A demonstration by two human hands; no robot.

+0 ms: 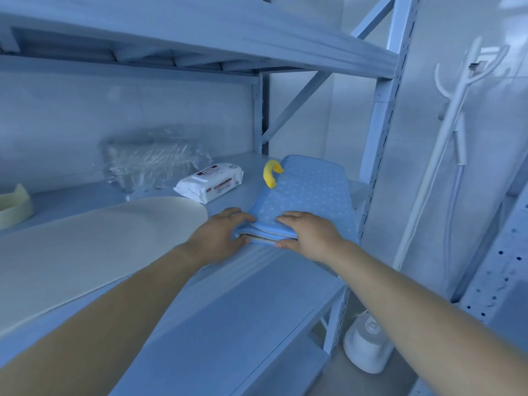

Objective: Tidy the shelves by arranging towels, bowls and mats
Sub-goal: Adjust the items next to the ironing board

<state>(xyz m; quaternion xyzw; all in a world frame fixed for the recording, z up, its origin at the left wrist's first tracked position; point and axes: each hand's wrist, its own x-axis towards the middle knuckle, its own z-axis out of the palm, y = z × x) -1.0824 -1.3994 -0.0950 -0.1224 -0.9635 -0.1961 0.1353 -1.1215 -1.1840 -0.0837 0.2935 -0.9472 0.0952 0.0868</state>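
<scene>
A folded blue towel (308,192) with white dots and a yellow hanging loop (271,173) lies on the right end of the blue metal shelf (228,295). My left hand (220,234) grips its near left corner, fingers on top of the fold. On the near right corner my right hand (307,234) holds the towel, thumb under the edge. A large pale oval mat (94,241) lies flat on the shelf to the left of the towel. At the far left edge sits a pale yellowish bowl (14,207), partly cut off.
A white pack of wipes (210,181) and a clear plastic package (151,158) sit at the back of the shelf. The upper shelf (200,35) hangs close overhead. The shelf upright (383,132) stands just right of the towel. A white stand (368,350) is on the floor to the right.
</scene>
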